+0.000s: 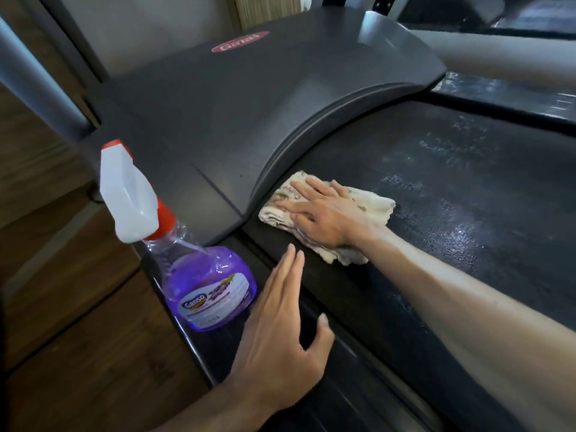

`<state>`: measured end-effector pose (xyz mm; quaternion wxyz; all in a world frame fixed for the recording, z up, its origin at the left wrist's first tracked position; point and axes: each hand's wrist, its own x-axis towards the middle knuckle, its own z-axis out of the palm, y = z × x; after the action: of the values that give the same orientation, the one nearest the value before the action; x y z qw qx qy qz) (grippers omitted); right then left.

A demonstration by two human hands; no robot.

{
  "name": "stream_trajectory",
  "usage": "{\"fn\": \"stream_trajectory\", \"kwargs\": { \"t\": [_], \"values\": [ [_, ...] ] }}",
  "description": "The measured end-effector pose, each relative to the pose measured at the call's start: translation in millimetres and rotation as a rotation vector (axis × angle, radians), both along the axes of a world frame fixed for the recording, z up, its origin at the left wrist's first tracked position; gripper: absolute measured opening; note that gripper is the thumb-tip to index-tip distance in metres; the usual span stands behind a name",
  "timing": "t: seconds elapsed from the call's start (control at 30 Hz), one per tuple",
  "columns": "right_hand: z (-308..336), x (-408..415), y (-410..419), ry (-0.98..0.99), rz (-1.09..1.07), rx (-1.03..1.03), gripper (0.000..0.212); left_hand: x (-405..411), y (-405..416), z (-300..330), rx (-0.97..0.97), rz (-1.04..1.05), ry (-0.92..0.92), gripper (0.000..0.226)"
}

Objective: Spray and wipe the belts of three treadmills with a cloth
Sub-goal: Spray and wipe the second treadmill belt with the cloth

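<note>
A folded cloth (327, 213), off-white and stained, is pressed flat onto the belt (452, 194) by the right hand (324, 213), whose fingers are spread and straight across the fabric; nothing is gripped, the palm and fingers simply lie on top. The cloth is placed at the front end of the belt, just beside the curved edge of the motor cover (249, 98), with its near corner left uncovered below the wrist. Pale wet streaks and specks are seen on the dark woven belt to the right of the cloth. The left hand (286, 335) is held open, fingers straight and close together, thumb set apart, over the side rail (349, 363); whether the rail is touched cannot be told. Nothing is held in it. A spray bottle (187, 260) is stood on the front part of that rail, just beside the left fingertips and apart from them; it is roughly half filled with purple liquid, and a white trigger head with a red nozzle tip and red collar is fitted to it. The bottle's label is turned toward the camera. A red oval badge (240, 42) is fixed on the grey cover. A grey upright (34, 79) is seen at the upper left, and wooden flooring (62, 291) lies to the left of the treadmill. The edge of a second machine (505, 54) is seen, blurred, at the upper right.
</note>
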<state>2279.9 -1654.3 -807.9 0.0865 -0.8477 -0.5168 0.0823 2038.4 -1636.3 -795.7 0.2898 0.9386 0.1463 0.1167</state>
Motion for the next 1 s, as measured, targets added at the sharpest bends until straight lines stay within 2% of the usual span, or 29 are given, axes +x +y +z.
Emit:
{"fn": "stream_trajectory", "kwargs": {
  "t": [0.07,0.17,0.27,0.4,0.5,0.6,0.67,0.77,0.87,0.93,1.0],
  "values": [
    [3,-14,13,-0.047,0.001,0.016,0.048,-12,5,1,0.081,-0.045,0.078,0.085],
    [-1,-32,7,-0.108,0.133,0.057,0.047,-24,17,0,0.162,-0.064,0.182,0.082],
    [-1,-25,-14,-0.01,0.197,0.072,0.046,-30,19,-2,0.157,-0.086,0.187,0.083],
    [1,-17,3,-0.012,0.081,0.004,0.051,-36,19,-3,0.197,-0.112,0.138,0.082],
    [3,-28,25,-0.086,0.0,0.003,0.05,-46,21,-4,0.18,-0.137,0.16,0.084],
    [0,-36,4,-0.13,0.112,0.041,0.061,-47,24,-5,0.113,-0.105,0.112,0.081],
    [-3,-31,-19,-0.066,0.166,0.04,0.064,-48,25,-9,0.078,-0.096,0.097,0.078],
    [-2,-11,-19,-0.02,0.05,0.004,0.053,-48,23,-8,0.065,-0.074,0.045,0.076],
    [5,-16,12,-0.096,-0.054,-0.012,0.052,-48,21,-8,0.072,-0.06,0.043,0.074],
    [3,-35,16,-0.139,0.038,0.011,0.061,-48,21,-7,0.074,-0.062,0.027,0.073],
    [-2,-47,-5,-0.093,0.145,0.048,0.068,-47,21,-8,0.077,-0.056,0.03,0.074]
  ]
}}
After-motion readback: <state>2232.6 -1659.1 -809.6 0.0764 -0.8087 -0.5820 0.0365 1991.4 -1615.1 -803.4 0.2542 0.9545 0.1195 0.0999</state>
